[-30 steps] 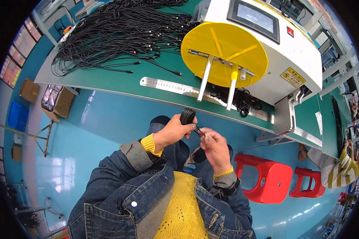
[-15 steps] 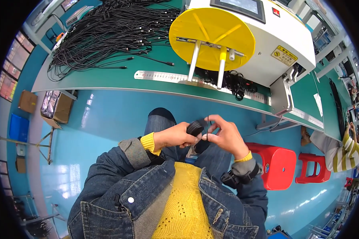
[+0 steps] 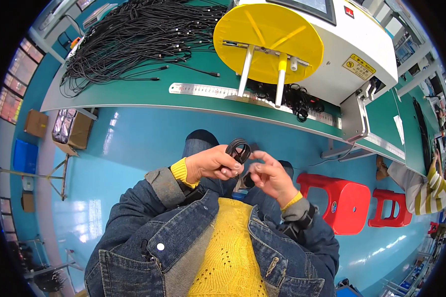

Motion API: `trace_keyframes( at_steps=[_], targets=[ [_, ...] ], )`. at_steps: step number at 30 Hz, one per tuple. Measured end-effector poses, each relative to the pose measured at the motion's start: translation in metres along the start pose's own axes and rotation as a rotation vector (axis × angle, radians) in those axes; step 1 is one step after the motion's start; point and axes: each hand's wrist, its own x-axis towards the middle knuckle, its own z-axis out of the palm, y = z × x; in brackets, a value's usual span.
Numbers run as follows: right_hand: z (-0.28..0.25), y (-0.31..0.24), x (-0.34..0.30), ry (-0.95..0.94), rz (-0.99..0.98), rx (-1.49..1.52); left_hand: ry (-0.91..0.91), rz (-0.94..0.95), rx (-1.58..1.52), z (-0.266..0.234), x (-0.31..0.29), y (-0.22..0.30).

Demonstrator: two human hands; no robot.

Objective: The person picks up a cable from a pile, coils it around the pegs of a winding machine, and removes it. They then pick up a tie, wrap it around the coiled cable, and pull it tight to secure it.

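In front of my lap, my left hand point(image 3: 214, 163) grips a small coil of black cable point(image 3: 238, 150), its loops standing up above the thumb and fingers. My right hand point(image 3: 273, 178) is just right of the coil. Its fingers are bent and apart, the tips blurred by motion, and I make out nothing held between them. Beyond my hands stands a white winding machine point(image 3: 352, 59) with a round yellow plate point(image 3: 267, 29) and two pegs, which carry no cable. Below the plate lies a bunch of coiled black cables point(image 3: 300, 101).
A large heap of black cables point(image 3: 143, 44) covers the left of the green table point(image 3: 134, 94). A steel ruler point(image 3: 203, 89) runs along its front edge. Red stools point(image 3: 349, 208) stand at my right, near another person's striped sleeve point(image 3: 433, 190). Cardboard boxes point(image 3: 77, 131) sit at far left.
My right hand has come away from the coil, moving slightly down with its fingers loosened. The coil in my left hand has turned so its loop opening shows.
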Motion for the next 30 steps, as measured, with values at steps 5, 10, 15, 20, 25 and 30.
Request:
trace_keyframes(
  at_steps=[5,10,15,20,25,30],
  targets=[
    [0.008,-0.015,-0.007,0.124,-0.26,-0.502,-0.126,-0.158,-0.152,-0.007,0.006,-0.002],
    [0.025,-0.026,-0.004,0.109,-0.555,-1.376,-0.146,-0.168,-0.113,-0.012,0.02,-0.008],
    [0.003,-0.006,0.008,0.345,-0.666,-1.284,0.234,0.149,-0.053,0.006,0.002,-0.01],
    [0.001,0.006,0.013,0.391,-0.599,-1.14,0.477,0.323,0.256,0.002,0.0,-0.018],
    [-0.001,0.013,0.012,0.413,-0.57,-1.073,0.51,0.331,0.302,0.008,-0.001,-0.014],
    [0.009,0.014,0.007,0.435,-0.652,-1.146,0.527,0.321,0.332,0.008,0.001,-0.015]
  ],
)
